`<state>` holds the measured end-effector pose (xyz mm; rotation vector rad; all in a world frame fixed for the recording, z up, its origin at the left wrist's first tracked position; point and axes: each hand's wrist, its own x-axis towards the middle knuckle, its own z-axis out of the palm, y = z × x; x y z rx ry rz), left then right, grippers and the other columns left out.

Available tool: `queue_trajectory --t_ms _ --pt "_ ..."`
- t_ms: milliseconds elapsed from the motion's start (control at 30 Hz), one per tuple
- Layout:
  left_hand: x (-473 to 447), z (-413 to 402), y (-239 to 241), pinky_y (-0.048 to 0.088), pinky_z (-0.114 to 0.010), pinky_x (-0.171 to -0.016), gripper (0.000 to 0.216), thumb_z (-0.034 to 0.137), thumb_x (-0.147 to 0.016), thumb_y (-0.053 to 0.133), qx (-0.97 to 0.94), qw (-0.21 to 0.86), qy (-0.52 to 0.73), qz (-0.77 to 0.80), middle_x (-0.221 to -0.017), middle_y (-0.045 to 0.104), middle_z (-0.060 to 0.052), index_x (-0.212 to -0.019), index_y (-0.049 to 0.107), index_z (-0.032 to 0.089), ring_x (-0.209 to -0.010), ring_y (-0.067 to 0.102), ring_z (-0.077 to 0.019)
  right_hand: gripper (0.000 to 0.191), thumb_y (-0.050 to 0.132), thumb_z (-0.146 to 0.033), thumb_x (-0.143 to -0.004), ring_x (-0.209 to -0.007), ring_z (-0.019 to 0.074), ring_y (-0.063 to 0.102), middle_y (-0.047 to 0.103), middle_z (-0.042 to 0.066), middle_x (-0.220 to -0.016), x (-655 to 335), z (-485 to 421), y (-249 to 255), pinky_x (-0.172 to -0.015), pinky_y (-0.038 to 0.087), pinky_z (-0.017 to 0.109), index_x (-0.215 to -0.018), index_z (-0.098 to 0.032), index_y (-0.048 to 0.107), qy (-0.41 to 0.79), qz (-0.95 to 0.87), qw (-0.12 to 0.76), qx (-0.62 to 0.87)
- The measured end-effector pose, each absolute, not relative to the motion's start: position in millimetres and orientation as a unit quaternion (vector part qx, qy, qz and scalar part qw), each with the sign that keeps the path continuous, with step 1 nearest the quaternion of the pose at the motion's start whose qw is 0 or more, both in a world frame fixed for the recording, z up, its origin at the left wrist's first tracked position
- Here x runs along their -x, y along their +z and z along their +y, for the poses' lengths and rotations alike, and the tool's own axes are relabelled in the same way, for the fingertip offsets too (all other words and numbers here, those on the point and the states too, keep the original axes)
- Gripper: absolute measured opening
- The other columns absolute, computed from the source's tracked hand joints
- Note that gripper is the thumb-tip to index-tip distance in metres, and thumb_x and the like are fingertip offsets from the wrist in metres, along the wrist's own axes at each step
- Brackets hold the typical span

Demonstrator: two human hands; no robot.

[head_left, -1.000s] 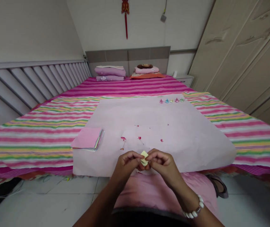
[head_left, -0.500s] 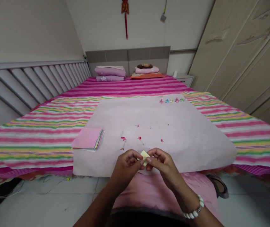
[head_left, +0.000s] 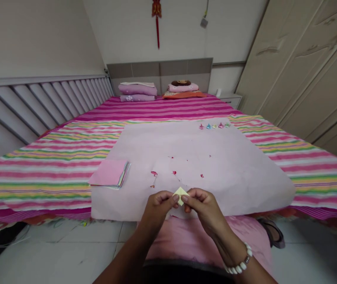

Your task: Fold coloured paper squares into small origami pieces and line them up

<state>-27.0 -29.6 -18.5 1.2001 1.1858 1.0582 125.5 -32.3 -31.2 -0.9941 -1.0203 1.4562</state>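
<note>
A small piece of folded yellow paper (head_left: 181, 192), diamond-shaped with a crease down its middle, is pinched between both hands above the near edge of the pale sheet. My left hand (head_left: 160, 205) grips its left corner with thumb and fingers. On the opposite corner, my right hand (head_left: 202, 202) does the same, its thumb lying on the front face; a white beaded bracelet (head_left: 241, 265) circles that wrist. The fingers behind the paper are partly hidden. To the left lies a stack of coloured paper (head_left: 109, 172), pink on top.
Small red scraps (head_left: 174, 172) are scattered on the pale sheet (head_left: 144, 138), which covers part of the striped bed (head_left: 53, 157). Several small folded paper figures (head_left: 215, 126) stand in a row at its far right corner. A pink cushion (head_left: 183, 240) lies below my hands.
The yellow paper has turned so one corner points up, and its face shows more fully. Both hands have shifted their pinch to its two side corners.
</note>
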Motion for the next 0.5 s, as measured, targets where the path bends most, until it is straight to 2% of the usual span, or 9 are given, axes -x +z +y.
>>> queue_trajectory --t_ms 133,200,300,367,433,500 --pt "26.0 -30.0 -18.3 0.040 -0.025 -0.062 0.025 0.036 -0.075 0.064 -0.493 0.525 0.468 0.512 -0.058 0.061 0.000 -0.060 0.067 0.016 -0.061 0.051 -0.0136 0.018 0.073 -0.032 -0.071 -0.052 0.0121 0.052 0.063 0.000 -0.052 -126.5 -31.9 -31.6 -0.056 0.039 0.025 -0.065 -0.015 0.067 0.609 -0.433 0.536 0.394" --pt "22.8 -31.2 -18.6 0.041 -0.025 -0.063 0.023 0.036 -0.076 0.064 -0.478 0.536 0.474 0.509 -0.062 0.062 -0.001 -0.066 0.068 0.016 -0.063 0.051 -0.0133 0.017 0.072 -0.030 -0.072 -0.052 0.0115 0.051 0.061 -0.001 -0.051 -125.4 -32.1 -31.6 -0.057 0.038 0.025 -0.063 -0.016 0.066 0.599 -0.424 0.552 0.395" --pt "16.6 -32.7 -21.2 0.043 -0.024 -0.064 0.020 0.036 -0.072 0.070 -0.446 0.587 0.482 0.474 -0.072 0.065 -0.001 -0.075 0.068 0.016 -0.070 0.056 -0.0139 0.015 0.072 -0.028 -0.072 -0.052 0.0103 0.049 0.058 -0.003 -0.050 -122.5 -32.4 -33.6 -0.057 0.037 0.024 -0.064 -0.017 0.066 0.593 -0.395 0.578 0.398" --pt "14.2 -33.2 -23.1 0.043 -0.023 -0.065 0.022 0.036 -0.070 0.073 -0.416 0.623 0.489 0.446 -0.069 0.065 -0.001 -0.073 0.066 0.015 -0.069 0.056 -0.0128 0.014 0.073 -0.029 -0.072 -0.054 0.0107 0.050 0.060 -0.003 -0.053 -122.3 -32.2 -35.2 -0.058 0.038 0.024 -0.067 -0.017 0.067 0.602 -0.393 0.577 0.387" --pt "15.1 -33.2 -23.2 0.042 -0.020 -0.063 0.024 0.035 -0.069 0.075 -0.371 0.662 0.498 0.420 -0.065 0.062 0.000 -0.070 0.065 0.013 -0.063 0.054 -0.0094 0.013 0.074 -0.030 -0.071 -0.060 0.0121 0.054 0.063 -0.001 -0.060 -124.7 -31.8 -35.8 -0.062 0.040 0.025 -0.074 -0.018 0.070 0.618 -0.408 0.563 0.366" --pt "19.0 -33.6 -21.1 0.040 -0.018 -0.060 0.023 0.031 -0.068 0.077 -0.319 0.719 0.485 0.382 -0.064 0.059 0.001 -0.072 0.065 0.012 -0.059 0.050 -0.0063 0.021 0.075 -0.029 -0.069 -0.070 0.0147 0.057 0.067 0.001 -0.073 -129.1 -31.4 -34.7 -0.070 0.043 0.027 -0.088 -0.019 0.072 0.636 -0.420 0.551 0.340"
